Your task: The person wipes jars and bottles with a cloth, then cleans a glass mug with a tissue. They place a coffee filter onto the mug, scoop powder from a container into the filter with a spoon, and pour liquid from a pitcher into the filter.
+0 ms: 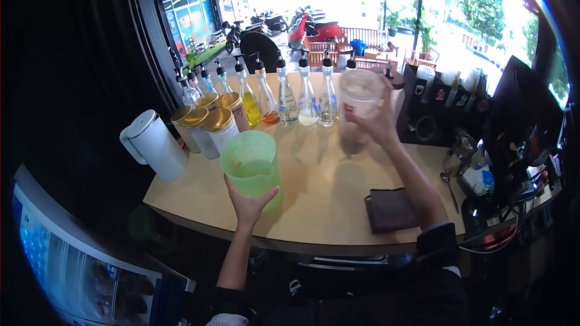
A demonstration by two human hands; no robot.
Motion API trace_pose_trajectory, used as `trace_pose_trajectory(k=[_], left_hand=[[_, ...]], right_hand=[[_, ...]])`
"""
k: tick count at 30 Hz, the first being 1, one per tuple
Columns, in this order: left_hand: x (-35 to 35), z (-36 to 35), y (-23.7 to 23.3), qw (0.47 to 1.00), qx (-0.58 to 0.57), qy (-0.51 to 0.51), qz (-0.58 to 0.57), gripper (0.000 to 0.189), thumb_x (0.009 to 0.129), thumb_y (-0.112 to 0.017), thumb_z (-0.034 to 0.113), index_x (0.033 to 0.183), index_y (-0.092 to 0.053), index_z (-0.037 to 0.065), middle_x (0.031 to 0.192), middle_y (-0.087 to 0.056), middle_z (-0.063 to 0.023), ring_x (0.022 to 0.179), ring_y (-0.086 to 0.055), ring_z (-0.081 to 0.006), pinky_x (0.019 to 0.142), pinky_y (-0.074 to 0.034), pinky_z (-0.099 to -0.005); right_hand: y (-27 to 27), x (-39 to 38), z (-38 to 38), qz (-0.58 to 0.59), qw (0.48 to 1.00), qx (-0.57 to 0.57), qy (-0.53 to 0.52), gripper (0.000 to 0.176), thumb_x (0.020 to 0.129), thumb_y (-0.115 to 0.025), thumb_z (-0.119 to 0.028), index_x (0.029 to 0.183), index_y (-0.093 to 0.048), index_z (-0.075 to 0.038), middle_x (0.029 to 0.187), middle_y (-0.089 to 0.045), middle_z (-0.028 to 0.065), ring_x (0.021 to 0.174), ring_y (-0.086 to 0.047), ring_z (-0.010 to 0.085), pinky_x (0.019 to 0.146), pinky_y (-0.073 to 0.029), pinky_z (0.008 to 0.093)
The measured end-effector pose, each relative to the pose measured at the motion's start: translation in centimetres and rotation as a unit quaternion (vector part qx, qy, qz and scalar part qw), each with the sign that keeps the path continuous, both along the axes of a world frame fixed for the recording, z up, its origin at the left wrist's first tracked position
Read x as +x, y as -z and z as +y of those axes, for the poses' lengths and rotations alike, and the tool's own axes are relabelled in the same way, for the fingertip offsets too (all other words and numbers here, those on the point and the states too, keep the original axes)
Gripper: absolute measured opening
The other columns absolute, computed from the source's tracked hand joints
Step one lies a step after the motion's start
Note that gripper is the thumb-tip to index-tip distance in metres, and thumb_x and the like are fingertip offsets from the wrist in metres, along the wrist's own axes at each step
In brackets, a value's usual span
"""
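Room between green pitcher [251,154] and dark cloth [391,210] — pump bottles [287,99] (a row) block behind.

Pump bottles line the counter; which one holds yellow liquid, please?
The pump bottle directly left of the orange-liquid bottle; no others show yellow.

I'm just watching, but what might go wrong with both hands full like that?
The clear container in the right hand is up by the pump bottles, so it might knock one over. The green pitcher in the left hand appears close to the gold-lidded jars, so a sideways swing could bump them. Neither hand looks free to catch anything.
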State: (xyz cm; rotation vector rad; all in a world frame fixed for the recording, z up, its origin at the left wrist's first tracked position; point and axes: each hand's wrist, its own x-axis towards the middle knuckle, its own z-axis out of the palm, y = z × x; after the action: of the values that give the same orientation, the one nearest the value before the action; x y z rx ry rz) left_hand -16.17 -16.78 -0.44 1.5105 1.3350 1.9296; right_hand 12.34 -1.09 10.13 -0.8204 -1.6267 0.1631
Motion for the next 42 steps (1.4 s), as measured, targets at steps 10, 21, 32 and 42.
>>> trace_pose_trajectory(k=[10, 21, 32, 42], left_hand=[[-6.4, 2.8, 2.5, 0.996, 0.015, -0.09, 0.008, 0.104, 0.055, -0.088, 0.008, 0.135, -0.022, 0.002, 0.128, -0.038, -0.0155, 0.116, -0.045, -0.0266, 0.096, -0.043, -0.0391], [-7.7, 4.5, 2.4, 0.993, 0.018, -0.105, -0.048, 0.105, 0.059, -0.085, 0.005, 0.139, -0.016, 0.003, 0.133, -0.033, -0.0162, 0.121, -0.041, -0.0275, 0.1, -0.039, -0.0402], [-2.3, 1.7, 1.3, 0.945, 0.185, -0.259, 0.073, 0.073, 0.074, -0.075, 0.013, 0.132, -0.033, 0.003, 0.135, -0.03, -0.0221, 0.129, -0.03, -0.0332, 0.105, -0.028, -0.0503], [29.9, 3.5, 1.4, 0.879, 0.209, 0.277, 0.326, 0.051, 0.086, -0.05, 0.034, 0.129, -0.045, 0.007, 0.136, -0.044, -0.0134, 0.132, -0.033, -0.0327, 0.112, -0.008, -0.0534]], right_hand=[[5.0, -20.3, 4.7, 0.02, 0.985, -0.106, -0.138, 0.108, 0.051, -0.089, -0.025, 0.134, -0.026, 0.0, 0.122, -0.05, 0.019, 0.115, -0.051, 0.0305, 0.1, -0.04, 0.0402], [6.8, -23.0, 6.9, -0.034, 0.984, -0.096, -0.144, 0.114, 0.055, -0.088, -0.029, 0.139, -0.018, 0.0, 0.13, -0.045, 0.0239, 0.121, -0.046, 0.0345, 0.103, -0.038, 0.0434], [10.3, -13.1, -0.3, -0.011, 0.963, -0.186, -0.197, 0.035, 0.086, -0.066, -0.022, 0.106, -0.056, 0.006, 0.118, -0.056, 0.0188, 0.105, -0.056, 0.0201, 0.081, -0.049, 0.0303], [17.6, 9.5, -7.6, 0.303, 0.642, -0.374, -0.597, 0.072, 0.093, -0.027, -0.061, 0.139, -0.033, -0.006, 0.135, -0.045, 0.0131, 0.113, -0.052, 0.0223, 0.093, -0.043, 0.033]])
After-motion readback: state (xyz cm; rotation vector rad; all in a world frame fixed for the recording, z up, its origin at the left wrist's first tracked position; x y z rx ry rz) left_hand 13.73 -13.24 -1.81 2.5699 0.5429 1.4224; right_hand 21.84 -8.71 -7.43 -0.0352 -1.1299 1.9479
